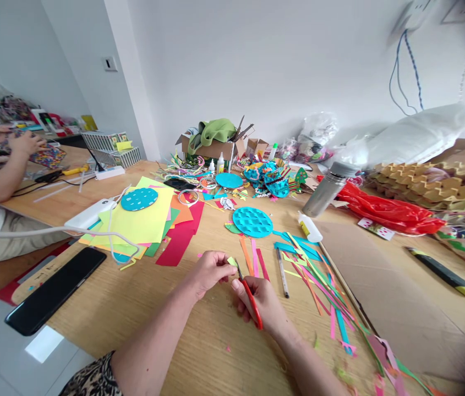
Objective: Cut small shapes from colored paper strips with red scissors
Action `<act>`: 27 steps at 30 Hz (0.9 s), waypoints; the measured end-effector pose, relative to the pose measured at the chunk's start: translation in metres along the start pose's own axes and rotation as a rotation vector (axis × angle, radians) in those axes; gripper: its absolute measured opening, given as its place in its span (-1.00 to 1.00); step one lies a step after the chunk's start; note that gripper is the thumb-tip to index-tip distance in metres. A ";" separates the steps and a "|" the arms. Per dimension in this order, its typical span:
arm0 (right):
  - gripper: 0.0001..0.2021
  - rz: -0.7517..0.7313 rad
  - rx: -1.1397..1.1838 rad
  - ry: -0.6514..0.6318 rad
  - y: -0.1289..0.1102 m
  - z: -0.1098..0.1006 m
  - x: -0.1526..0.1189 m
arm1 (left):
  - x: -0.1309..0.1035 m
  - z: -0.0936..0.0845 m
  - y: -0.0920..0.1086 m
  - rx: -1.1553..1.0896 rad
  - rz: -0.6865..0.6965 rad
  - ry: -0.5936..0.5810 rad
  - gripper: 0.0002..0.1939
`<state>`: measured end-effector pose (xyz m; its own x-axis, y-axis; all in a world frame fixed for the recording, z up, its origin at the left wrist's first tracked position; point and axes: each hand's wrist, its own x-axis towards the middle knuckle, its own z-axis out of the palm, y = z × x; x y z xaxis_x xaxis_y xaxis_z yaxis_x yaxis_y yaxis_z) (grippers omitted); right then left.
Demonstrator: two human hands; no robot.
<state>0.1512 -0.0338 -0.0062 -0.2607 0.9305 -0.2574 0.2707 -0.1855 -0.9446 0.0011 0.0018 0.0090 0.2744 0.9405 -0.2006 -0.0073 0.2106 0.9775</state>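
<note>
We saw the small scrap of pale yellow-green paper [231,261] just below the middle of the frame, pinched at the fingertips of our left hand [209,270] and hovering low over the light wooden counter [141,308]. It lay directly between our two hands, touching the left one and meeting the tips of the red-handled scissors [249,297] that our right hand [263,305] gripped. The scissors' long axis ran from lower right up toward upper left, blades pointing at the scrap, handles tucked into the right palm. The scrap itself was too small for us to tell which way its longer side ran.

Our left hand was curled, thumb and forefinger closed on the paper, the other fingers folded loosely under. Our right hand was wrapped round the scissor handles; the blades looked nearly closed, though we could not tell whether they had bitten into the paper. The two hands were close together, with only the scrap and the blades between them.

Just above the hands in the frame lay loose strips of orange, pink and red paper [252,258], and beside them a slim pen [282,272]. Farther up sat a turquoise dimpled paper disc [252,221]. At lower left a black phone [54,289] lay flat, and at far left another person's hands [9,144] worked at their own things.
</note>
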 end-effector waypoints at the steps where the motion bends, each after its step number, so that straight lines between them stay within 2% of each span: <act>1: -0.48 0.003 0.000 -0.002 0.000 0.000 0.000 | 0.000 0.000 0.000 0.002 0.001 0.000 -0.83; 21: -0.50 -0.022 -0.010 -0.010 0.002 -0.001 0.000 | 0.002 -0.002 -0.003 0.007 -0.001 0.000 -0.87; 27: -0.51 -0.033 -0.075 0.013 0.003 -0.002 0.001 | 0.001 -0.001 0.001 -0.013 -0.013 0.024 -0.87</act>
<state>0.1534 -0.0332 -0.0092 -0.2584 0.9400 -0.2228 0.3311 -0.1305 -0.9345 0.0002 0.0031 0.0101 0.2510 0.9437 -0.2153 -0.0164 0.2266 0.9739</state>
